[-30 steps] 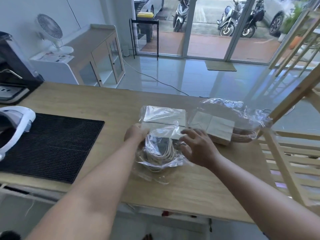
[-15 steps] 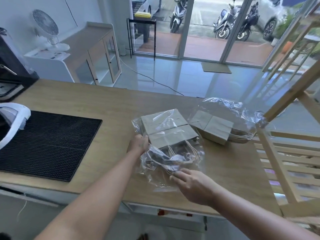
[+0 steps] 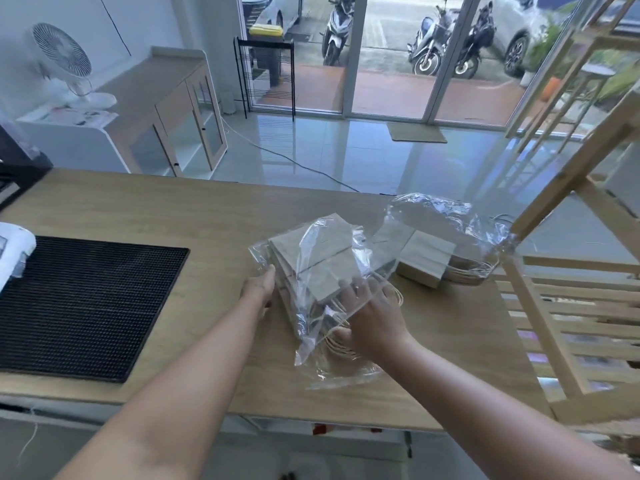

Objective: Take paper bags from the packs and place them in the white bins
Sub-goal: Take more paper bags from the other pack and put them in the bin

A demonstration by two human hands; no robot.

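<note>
Paper bags (image 3: 318,261), brown and folded flat, stacked between the two hands, partly inside a clear plastic wrap (image 3: 332,372). Hard to tell whether resting on the wooden counter (image 3: 138,209) or lifted just off it.

Left hand (image 3: 258,289): clamped on the left edge of the stack, thumb on top, remaining fingers hidden beneath. Grasping the bags through the wrap.

Right hand (image 3: 372,318): at the near end of the stack, reaching in under the loose plastic. Fingers spread over the top bag's near edge, thumb below beside the pale twine handles (image 3: 334,344). Grasping the bags at that end.

Loose, crumpled tail of the wrap trailing below the right hand, toward the near edge of the counter.

Beyond the right hand and to its right: second pack (image 3: 426,261) of the same brown bags, lying on the counter in its own crumpled plastic, open at the right with handles showing. Just beside the held stack, plastic of the two overlapping.

Well to the left of the left hand: black ribbed mat (image 3: 79,299), flat on the counter.

Far to the right of the right hand: slatted wooden rack (image 3: 568,306), at the counter's end.
</note>
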